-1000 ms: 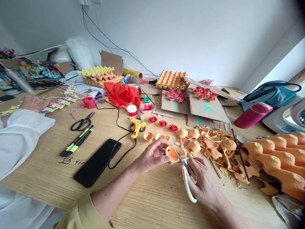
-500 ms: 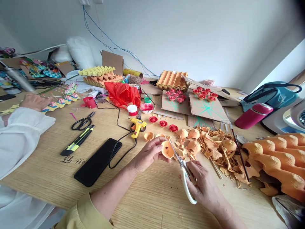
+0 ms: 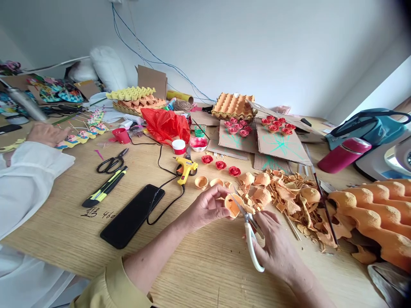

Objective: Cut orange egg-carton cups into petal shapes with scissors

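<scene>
Pinched in my left hand (image 3: pixel 205 209) is an orange egg-carton cup (image 3: pixel 230 207), its hollow turned up toward me. My right hand (image 3: pixel 272 239) grips white-handled scissors (image 3: pixel 253 252); their blades lie over the cup's right side. Just beyond are small orange cups (image 3: pixel 201 183) and a row of red paper roses (image 3: pixel 220 165). To the right of the blades spreads a heap of torn orange carton scraps (image 3: pixel 289 192).
A yellow glue gun (image 3: pixel 185 169), black phone (image 3: pixel 132 216), utility knife (image 3: pixel 105 187) and black scissors (image 3: pixel 112 161) lie to the left. Another person's hand (image 3: pixel 48 133) rests at far left. Egg trays (image 3: pixel 375 209) and a pink bottle (image 3: pixel 343 155) stand right.
The cup in my left hand has shifted slightly right and turned. The scissors' blades have moved over its edge. The other person's hand is almost unchanged.
</scene>
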The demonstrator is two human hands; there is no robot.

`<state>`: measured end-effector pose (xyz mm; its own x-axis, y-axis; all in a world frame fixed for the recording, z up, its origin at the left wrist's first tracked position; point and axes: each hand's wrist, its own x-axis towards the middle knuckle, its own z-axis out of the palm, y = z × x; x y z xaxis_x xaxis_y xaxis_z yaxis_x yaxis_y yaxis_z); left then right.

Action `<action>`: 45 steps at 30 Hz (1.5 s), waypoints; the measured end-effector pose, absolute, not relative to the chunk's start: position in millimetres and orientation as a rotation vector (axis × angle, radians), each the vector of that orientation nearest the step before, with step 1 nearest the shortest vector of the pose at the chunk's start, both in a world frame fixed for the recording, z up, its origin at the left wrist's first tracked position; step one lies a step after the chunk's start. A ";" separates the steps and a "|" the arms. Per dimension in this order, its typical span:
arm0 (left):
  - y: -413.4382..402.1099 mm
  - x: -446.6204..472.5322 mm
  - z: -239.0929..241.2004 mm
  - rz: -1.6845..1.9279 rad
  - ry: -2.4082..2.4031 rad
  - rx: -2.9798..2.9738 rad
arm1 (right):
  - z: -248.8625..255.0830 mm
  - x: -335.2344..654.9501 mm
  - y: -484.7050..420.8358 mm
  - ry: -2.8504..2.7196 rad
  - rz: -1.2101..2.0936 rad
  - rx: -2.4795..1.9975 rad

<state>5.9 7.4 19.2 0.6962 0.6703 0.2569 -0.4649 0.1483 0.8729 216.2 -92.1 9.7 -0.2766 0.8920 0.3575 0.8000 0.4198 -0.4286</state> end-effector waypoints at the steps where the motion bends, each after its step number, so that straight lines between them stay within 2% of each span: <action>1: 7.3 6.2 18.6 0.821 0.203 1.160 | 9.4 216.3 -91.8 -2.136 0.215 -1.423; 22: 12.4 -4.8 27.3 0.840 0.354 1.200 | 15.0 214.2 -97.3 -2.164 0.266 -1.378; 34: 10.2 -0.3 25.5 0.904 0.274 1.177 | 12.1 214.4 -94.2 -2.101 0.170 -1.397; 39: 7.9 1.2 24.2 0.824 0.293 1.171 | 12.6 215.2 -92.3 -2.121 0.085 -1.421; 45: 8.6 1.4 25.4 0.826 0.283 1.163 | 11.4 217.5 -93.2 -2.155 0.114 -1.382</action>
<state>1.4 8.6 25.4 0.6818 0.7013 0.2081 -0.4267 0.1501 0.8919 217.5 -93.2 11.4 -0.3025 0.8575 0.4161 0.8090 0.4618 -0.3636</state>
